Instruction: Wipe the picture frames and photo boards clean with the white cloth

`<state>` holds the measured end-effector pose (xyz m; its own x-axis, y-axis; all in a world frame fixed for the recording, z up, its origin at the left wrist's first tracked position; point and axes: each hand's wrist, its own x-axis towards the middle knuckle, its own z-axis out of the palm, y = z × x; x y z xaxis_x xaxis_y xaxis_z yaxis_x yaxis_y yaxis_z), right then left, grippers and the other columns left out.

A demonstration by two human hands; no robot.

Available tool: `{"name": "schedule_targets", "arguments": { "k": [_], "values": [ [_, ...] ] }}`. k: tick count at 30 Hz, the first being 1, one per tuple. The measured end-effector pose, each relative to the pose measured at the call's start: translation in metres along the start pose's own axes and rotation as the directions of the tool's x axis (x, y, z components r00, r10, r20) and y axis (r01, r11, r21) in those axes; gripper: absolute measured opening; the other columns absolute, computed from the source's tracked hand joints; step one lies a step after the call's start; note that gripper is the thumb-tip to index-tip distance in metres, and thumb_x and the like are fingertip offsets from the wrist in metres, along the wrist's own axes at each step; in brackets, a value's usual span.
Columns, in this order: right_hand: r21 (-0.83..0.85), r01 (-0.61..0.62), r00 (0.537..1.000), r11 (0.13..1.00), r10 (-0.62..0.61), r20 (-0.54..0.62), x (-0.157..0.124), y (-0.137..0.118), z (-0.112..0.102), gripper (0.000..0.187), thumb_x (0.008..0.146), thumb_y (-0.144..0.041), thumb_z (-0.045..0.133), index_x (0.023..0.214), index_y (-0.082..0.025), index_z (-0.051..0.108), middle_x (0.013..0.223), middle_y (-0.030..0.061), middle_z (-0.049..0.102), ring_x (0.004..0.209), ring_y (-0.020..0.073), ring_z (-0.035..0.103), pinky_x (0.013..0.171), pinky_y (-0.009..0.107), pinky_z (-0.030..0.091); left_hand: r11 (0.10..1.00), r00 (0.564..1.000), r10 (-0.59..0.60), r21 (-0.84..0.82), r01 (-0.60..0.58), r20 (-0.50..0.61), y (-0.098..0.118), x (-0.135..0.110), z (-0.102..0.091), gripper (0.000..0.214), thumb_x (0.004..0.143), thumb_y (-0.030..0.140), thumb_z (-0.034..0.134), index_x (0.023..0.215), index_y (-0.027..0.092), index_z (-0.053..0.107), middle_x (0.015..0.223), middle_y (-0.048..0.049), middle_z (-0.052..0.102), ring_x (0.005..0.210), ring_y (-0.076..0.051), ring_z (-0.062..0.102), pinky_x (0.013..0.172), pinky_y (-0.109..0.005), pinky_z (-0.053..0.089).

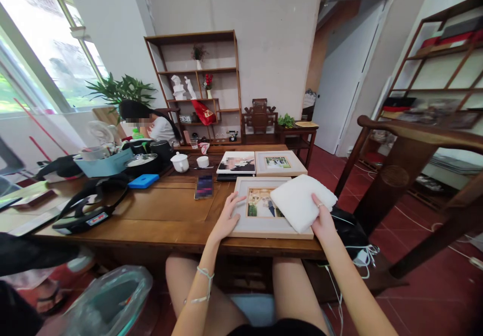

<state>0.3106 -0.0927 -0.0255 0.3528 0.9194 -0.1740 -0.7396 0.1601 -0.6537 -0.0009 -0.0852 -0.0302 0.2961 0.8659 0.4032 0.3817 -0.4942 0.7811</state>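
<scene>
A light wooden picture frame with a grey mat lies flat at the table's front edge, and a photo shows in its middle. My left hand rests on the frame's left side, fingers stretched out and holding nothing. In my right hand is a folded white cloth, gripped by its right side between thumb and fingers. The cloth hangs over the frame's right part and covers a corner of the photo. Whether its lower tip touches the frame, I cannot tell.
Behind lie a second frame and a photo panel. Leftward are a phone, white teapot, cup, blue box and black headset. A person sits across; a lined bin stands below.
</scene>
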Motion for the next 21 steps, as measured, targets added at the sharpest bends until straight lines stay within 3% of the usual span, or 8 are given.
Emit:
{"name": "schedule_targets", "arguments": {
  "k": [7, 16, 21],
  "values": [
    [-0.022, 0.015, 1.0, 1.0, -0.015, -0.005, -0.002, -0.002, -0.002, 0.034, 0.083, -0.024, 0.067, 0.116, -0.019, 0.062, 0.107, 0.0058, 0.074, 0.102, 0.0222, 0.068, 0.097, 0.042, 0.052, 0.997, 0.993, -0.069, 0.021, 0.068, 0.095, -0.011, -0.002, -0.002, 0.069, 0.073, 0.004, 0.046, 0.139, 0.024, 0.047, 0.159, -0.0048, 0.024, 0.149, -0.027, 0.014, 0.122, -0.049, 0.012],
    [-0.04, -0.027, 0.998, 0.999, 0.024, -0.058, -0.008, -0.004, 0.006, 0.024, 0.084, -0.016, 0.063, 0.108, -0.016, 0.065, 0.098, 0.0059, 0.076, 0.099, 0.0222, 0.07, 0.097, 0.041, 0.053, 0.97, 0.997, 0.006, 0.24, -0.024, 0.077, -0.018, 0.014, -0.007, 0.066, 0.071, 0.006, 0.052, 0.135, 0.02, 0.051, 0.144, -0.0114, 0.038, 0.141, -0.029, 0.031, 0.12, -0.048, 0.021],
    [-0.046, -0.033, 0.998, 0.998, 0.031, -0.055, -0.009, -0.002, 0.006, 0.029, 0.078, -0.012, 0.069, 0.107, -0.016, 0.066, 0.103, 0.0046, 0.075, 0.103, 0.021, 0.068, 0.097, 0.037, 0.052, 0.956, 0.997, 0.047, 0.288, -0.062, 0.061, -0.02, 0.032, -0.011, 0.053, 0.075, 0.011, 0.056, 0.128, 0.017, 0.057, 0.138, -0.014, 0.038, 0.137, -0.033, 0.032, 0.118, -0.055, 0.021]
  ]
}}
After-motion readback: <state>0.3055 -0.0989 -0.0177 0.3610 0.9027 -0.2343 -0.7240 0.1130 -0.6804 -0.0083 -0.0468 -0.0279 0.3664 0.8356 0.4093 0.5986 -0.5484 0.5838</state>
